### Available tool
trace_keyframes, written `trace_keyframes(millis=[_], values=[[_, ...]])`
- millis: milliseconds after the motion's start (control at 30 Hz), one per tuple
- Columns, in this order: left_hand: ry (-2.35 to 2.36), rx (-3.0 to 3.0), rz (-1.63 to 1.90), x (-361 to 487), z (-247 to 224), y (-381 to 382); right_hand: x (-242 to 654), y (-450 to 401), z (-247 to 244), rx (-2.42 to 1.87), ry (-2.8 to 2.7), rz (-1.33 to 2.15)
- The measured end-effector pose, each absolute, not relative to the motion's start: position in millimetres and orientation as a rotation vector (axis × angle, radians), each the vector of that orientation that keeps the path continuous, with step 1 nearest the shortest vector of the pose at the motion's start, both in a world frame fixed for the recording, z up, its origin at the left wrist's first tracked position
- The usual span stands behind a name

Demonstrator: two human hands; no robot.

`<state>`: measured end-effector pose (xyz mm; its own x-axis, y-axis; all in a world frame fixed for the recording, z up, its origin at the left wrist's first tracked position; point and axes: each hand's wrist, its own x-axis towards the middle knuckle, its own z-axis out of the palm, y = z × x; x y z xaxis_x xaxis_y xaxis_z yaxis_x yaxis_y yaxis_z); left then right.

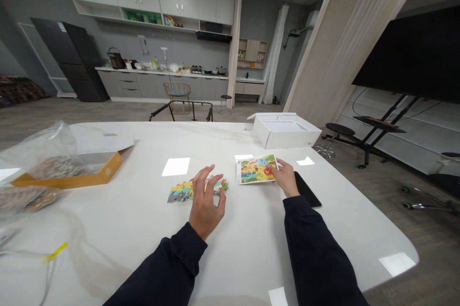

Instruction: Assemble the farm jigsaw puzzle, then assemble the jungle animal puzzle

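My right hand (285, 178) grips the right edge of a picture card (257, 170), thumb on top. The card shows a bright yellow and green scene with animals and has a pale strip on its left side. Fingers apart and curved, my left hand (208, 203) hovers over or rests on a cluster of colourful jigsaw puzzle pieces (181, 192). It hides part of the pieces, and I cannot tell whether it touches them. Beside my right wrist a dark phone or tablet (306, 190) lies flat on the white table (244, 239).
A white box (287, 133) with its lid raised stands at the back right. On the left, an orange-edged box (104, 174) holds a plastic bag (53, 153) of pieces; another bag (32, 198) lies nearer. A yellow tie (57, 251) and pale cable sit front left.
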<state>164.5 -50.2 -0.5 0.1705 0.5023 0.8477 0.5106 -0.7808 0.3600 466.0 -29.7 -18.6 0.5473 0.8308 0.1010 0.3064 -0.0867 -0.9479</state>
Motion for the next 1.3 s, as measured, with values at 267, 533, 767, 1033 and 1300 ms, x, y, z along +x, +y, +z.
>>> trace_keyframes(millis=[267, 533, 767, 1033, 1300], values=[[-1.074, -2.155, -1.78, 99.1, 4.7, -19.7, 420.1, -6.8, -42.6, -2.018, -1.422, -0.293], [-1.458, -2.16, -1.67, 55.4, -16.0, 11.2, 412.3, -1.0, -59.4, -2.072, -1.821, -0.151], [-1.726, -2.494, -1.184, 52.9, -40.3, 20.4, 421.4, 8.4, -71.7, -2.126, -1.768, -0.166], [-1.677, -2.948, -0.965, 0.5, -52.1, 37.0, 414.3, 1.5, -62.0, -2.125, -1.746, -0.182], [-1.7, -3.008, -0.936, -13.1, -42.3, 42.7, 412.6, -2.0, -57.5, -2.066, -1.794, -0.131]])
